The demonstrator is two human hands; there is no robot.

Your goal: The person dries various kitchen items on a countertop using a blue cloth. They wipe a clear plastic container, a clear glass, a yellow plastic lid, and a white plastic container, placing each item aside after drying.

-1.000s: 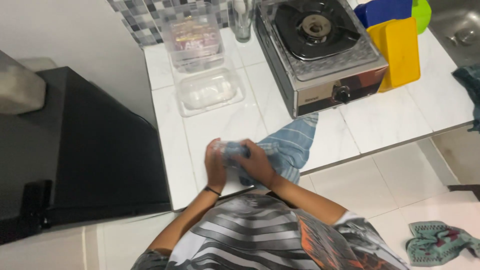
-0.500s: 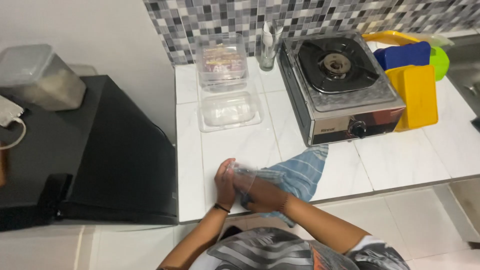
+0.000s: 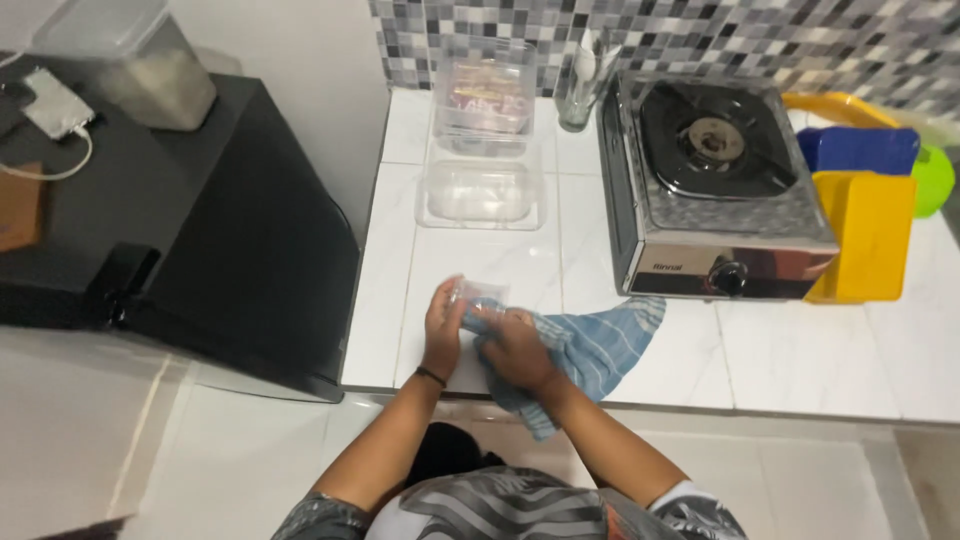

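Note:
My left hand (image 3: 442,325) grips a small clear glass (image 3: 476,293) just above the white tiled counter (image 3: 780,350). My right hand (image 3: 512,345) is closed on a blue striped cloth (image 3: 590,345) and presses it against the glass. The cloth trails to the right across the counter and hangs over its front edge. Both hands meet near the counter's front left part.
A single-burner gas stove (image 3: 715,190) stands at the right, with yellow, blue and green plastic items (image 3: 870,225) beside it. A clear lid (image 3: 482,193), a clear container (image 3: 482,100) and a glass with utensils (image 3: 582,85) stand behind. A black cabinet (image 3: 230,250) is at left.
The view has tilted up and away, showing more of the wall and cabinet. My hands stay together on the glass and cloth, shifted slightly on the counter.

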